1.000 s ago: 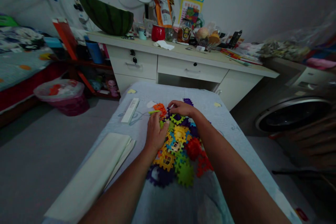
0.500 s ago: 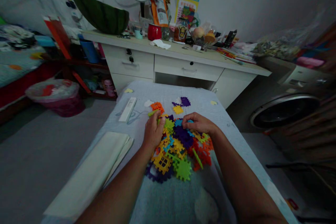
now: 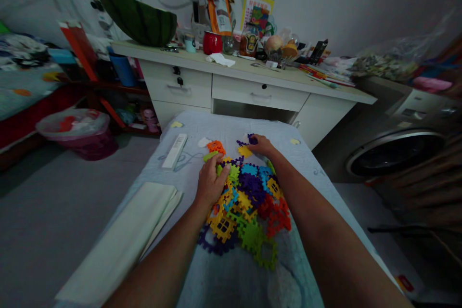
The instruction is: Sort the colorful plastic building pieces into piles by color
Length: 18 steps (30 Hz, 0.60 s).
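Observation:
A heap of colourful interlocking plastic puzzle tiles (image 3: 249, 202) lies on a pale blue cloth-covered table (image 3: 224, 279). My left hand (image 3: 210, 183) rests on the heap's left edge, fingers curled over a green tile. My right hand (image 3: 262, 146) is stretched to the far side of the heap, fingertips on a purple tile (image 3: 251, 139) beside a yellow tile (image 3: 245, 151). An orange tile (image 3: 216, 147) lies apart at the far left of the heap.
A folded cream cloth (image 3: 126, 240) and a white flat box (image 3: 174, 151) lie on the table's left. Beyond stands a cluttered white desk (image 3: 252, 86) with half a watermelon (image 3: 139, 19). A washing machine (image 3: 397, 154) is to the right, a pink bin (image 3: 77, 132) to the left.
My right hand has reached forward from the middle of the heap to the purple and yellow tiles at the far side. My left hand has stayed put on the heap's left edge.

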Each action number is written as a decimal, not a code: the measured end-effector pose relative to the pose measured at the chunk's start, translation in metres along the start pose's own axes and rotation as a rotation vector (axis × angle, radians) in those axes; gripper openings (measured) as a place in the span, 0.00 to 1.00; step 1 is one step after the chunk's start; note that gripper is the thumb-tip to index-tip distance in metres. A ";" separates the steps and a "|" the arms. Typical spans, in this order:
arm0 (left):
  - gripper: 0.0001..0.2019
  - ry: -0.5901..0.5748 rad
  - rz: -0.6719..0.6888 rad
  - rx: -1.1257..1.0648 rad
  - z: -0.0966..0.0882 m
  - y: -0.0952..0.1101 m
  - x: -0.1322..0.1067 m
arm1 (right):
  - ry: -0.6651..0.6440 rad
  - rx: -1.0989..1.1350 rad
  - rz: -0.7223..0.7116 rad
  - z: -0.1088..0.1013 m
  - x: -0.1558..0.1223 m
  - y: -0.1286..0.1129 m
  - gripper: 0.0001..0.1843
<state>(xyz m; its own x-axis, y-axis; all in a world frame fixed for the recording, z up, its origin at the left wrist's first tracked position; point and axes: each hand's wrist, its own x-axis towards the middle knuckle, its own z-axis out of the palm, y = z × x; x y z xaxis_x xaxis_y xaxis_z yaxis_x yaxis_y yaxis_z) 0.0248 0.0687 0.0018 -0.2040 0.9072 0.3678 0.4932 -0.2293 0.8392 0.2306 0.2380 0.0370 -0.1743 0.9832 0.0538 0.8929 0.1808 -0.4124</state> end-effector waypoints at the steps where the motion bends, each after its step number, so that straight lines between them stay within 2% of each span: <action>1: 0.21 -0.004 0.004 0.006 0.000 0.000 0.000 | -0.025 -0.002 -0.007 0.002 -0.001 -0.003 0.19; 3: 0.21 -0.010 0.009 0.011 0.000 -0.001 0.000 | -0.085 0.018 -0.026 0.003 -0.006 -0.007 0.13; 5: 0.21 -0.017 0.008 0.013 0.000 -0.001 0.000 | -0.170 0.067 -0.121 -0.002 -0.016 -0.010 0.08; 9: 0.20 -0.019 0.002 -0.001 0.000 -0.001 0.000 | -0.299 0.305 -0.246 -0.023 -0.052 -0.011 0.08; 13: 0.20 -0.016 -0.001 -0.014 0.002 -0.002 0.001 | -0.247 0.465 -0.328 -0.044 -0.102 -0.016 0.15; 18: 0.20 -0.007 0.016 -0.036 0.003 -0.005 0.002 | -0.235 0.319 -0.382 -0.045 -0.154 -0.045 0.20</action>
<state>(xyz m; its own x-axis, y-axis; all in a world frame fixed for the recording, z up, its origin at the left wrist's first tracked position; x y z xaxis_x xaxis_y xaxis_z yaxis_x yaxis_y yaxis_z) 0.0248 0.0727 -0.0026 -0.1900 0.9058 0.3787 0.4659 -0.2563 0.8469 0.2358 0.0795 0.0886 -0.5820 0.8106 0.0647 0.5842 0.4721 -0.6601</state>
